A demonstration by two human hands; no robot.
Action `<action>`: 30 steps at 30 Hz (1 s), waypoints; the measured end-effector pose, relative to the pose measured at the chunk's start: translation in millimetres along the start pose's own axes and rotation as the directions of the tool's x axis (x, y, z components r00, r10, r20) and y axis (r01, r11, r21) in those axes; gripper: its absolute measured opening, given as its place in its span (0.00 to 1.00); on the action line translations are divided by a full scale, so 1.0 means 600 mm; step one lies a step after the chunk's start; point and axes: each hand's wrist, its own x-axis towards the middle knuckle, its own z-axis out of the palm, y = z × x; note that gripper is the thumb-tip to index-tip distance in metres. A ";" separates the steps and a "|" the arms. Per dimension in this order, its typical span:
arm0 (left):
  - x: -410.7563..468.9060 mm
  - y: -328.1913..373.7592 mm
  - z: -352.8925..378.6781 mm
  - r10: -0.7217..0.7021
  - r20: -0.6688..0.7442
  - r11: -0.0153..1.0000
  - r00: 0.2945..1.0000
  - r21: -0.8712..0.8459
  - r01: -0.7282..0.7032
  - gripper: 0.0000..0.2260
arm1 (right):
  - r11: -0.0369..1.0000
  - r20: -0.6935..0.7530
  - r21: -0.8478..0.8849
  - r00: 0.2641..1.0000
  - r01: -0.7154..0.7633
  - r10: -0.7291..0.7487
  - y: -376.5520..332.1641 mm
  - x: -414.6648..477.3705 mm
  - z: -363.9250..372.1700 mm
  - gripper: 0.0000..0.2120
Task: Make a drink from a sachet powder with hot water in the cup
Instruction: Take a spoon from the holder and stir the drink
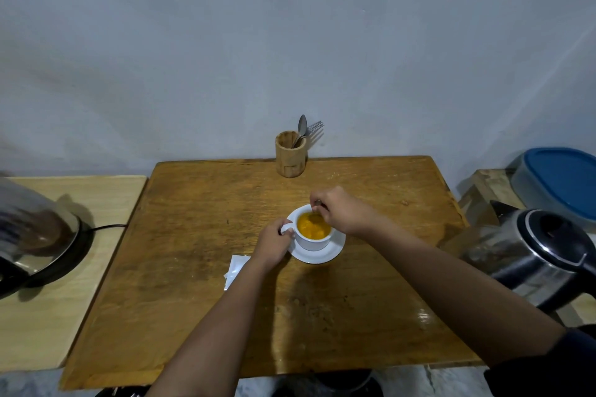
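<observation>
A white cup [312, 243] stands on a white saucer [335, 251] near the middle of a brown wooden table [193, 284], and it holds an orange drink [313, 226] that looks a little lumpy. The left hand [274, 245] is at the left side of the cup, with its fingers curled around the cup's handle. The right hand [342, 211] is over the far rim of the cup, and its fingertips pinch a thin metal spoon handle [318, 202] that goes down into the drink; the bowl of this spoon I cannot see. A white sachet [237, 267] lies flat on the table just beside the left wrist, partly hidden under the forearm. At the far edge of the table a wooden holder [290, 153] stands upright with a spoon [302, 126] and a fork [315, 127] in it. To the right, off the table, is a steel kettle [532, 258] with a black lid, and behind it a container with a blue lid [561, 180]. On the pale side table [64, 316] at the left stands a blurred metal vessel [38, 229] on a black base.
</observation>
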 end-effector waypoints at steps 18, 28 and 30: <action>0.005 -0.004 -0.001 -0.011 0.014 1.000 1.000 0.024 0.010 0.10 | 0.942 -0.177 0.308 0.964 -0.136 0.197 0.013 0.002 0.015 0.05; 0.006 -0.003 0.000 -0.028 0.015 0.998 0.999 0.048 0.027 0.12 | 0.986 -0.085 0.122 0.989 -0.112 0.123 0.012 -0.015 0.006 0.06; 0.007 -0.003 0.001 -0.030 0.010 0.998 1.000 0.047 0.029 0.12 | 0.979 -0.071 0.160 0.988 -0.123 0.135 0.008 -0.016 0.009 0.07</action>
